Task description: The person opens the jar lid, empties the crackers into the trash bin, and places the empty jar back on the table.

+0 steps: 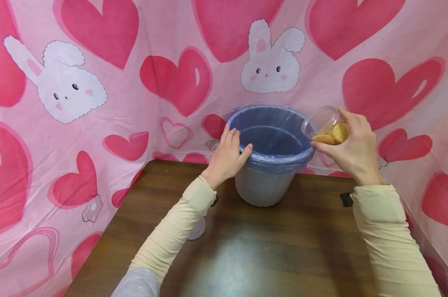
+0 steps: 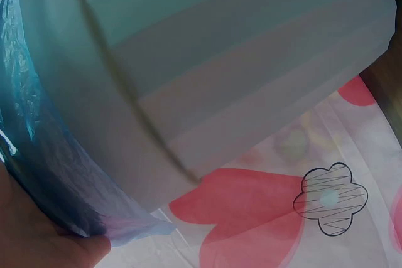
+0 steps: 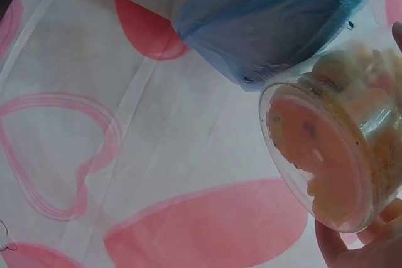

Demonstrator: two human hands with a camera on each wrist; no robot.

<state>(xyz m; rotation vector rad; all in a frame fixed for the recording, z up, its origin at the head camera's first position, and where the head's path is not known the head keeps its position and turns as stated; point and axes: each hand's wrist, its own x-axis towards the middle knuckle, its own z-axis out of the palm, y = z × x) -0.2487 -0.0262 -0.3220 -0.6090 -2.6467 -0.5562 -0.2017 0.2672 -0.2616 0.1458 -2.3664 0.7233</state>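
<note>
My right hand (image 1: 357,144) grips a clear plastic jar (image 1: 322,117) between thumb and fingers, at the right side of the bin's rim. Tilted sideways, the jar has its mouth toward the bin. Yellow ridged chips (image 1: 340,132) lie inside it; its base (image 3: 320,155) faces the right wrist camera. A blue bag lines the light grey trash bin (image 1: 265,187), its edge folded over the rim. My left hand (image 1: 225,159) holds the left front of this rim, thumb toward the opening. Part of that hand (image 2: 56,236) shows against the bag (image 2: 81,174) in the left wrist view.
The bin stands upright on a dark brown wooden table (image 1: 268,247), near its back edge. A round pale lid (image 1: 197,229) lies partly behind my left forearm. A small black object (image 1: 346,199) is beside my right sleeve. Pink heart-patterned cloth (image 1: 172,24) hangs around the table.
</note>
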